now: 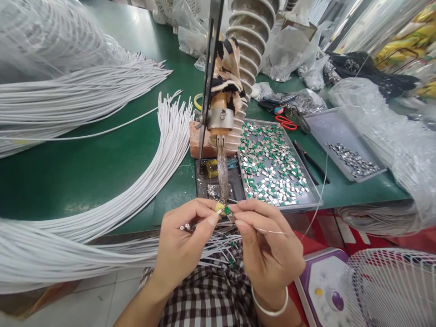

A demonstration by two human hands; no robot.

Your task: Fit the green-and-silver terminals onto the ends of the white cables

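Pinched closed, thumb to fingertip, your left hand [185, 231] has hold of a white cable [218, 211] near its end, with more cable ends [185, 227] poking out between the curled fingers. Your right hand [272, 243] is closed too, its fingertips at the metal end of a small circuit board [228, 210], and a thin wire [269, 230] runs out across its fingers. That board lies between your two hands, nearer the right one; whether it touches the cable's end, you can't tell. Its long axis slants, green end up toward your left fingertips, metal end down toward your right thumb. Just above it, slightly left, hangs the soldering iron's [222, 177] tip.
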